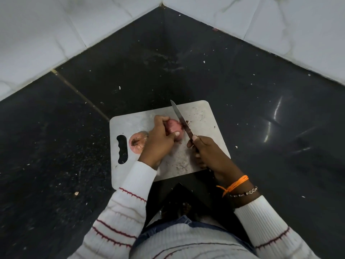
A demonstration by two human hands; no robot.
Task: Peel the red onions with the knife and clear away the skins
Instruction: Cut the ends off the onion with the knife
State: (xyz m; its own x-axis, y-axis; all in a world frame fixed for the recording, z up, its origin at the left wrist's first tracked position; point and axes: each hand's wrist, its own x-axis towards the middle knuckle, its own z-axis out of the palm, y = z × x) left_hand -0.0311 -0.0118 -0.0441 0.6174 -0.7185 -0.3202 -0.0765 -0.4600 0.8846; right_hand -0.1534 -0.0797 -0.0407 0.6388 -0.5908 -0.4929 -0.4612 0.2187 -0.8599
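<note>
Onion (174, 128) number 1, red and still in its skin, is held down near the middle of a grey cutting board (203, 116) by the left hand (158, 143), whose fingers are curled over its top while the thumb is pressed along its near side. The knife (182, 120) is gripped by the right hand (207, 154), fingers wrapped round the handle and the forefinger laid towards the blade; the blade is set against the right end of that onion, its tip pointed away from the person. A 2nd onion (137, 143) is seen just left of the left hand, beside the board's handle slot (122, 149), root end up. Small dark scraps (180, 166) are scattered on the board. The board is laid on a dark floor (261, 90) in a white-tiled corner.
</note>
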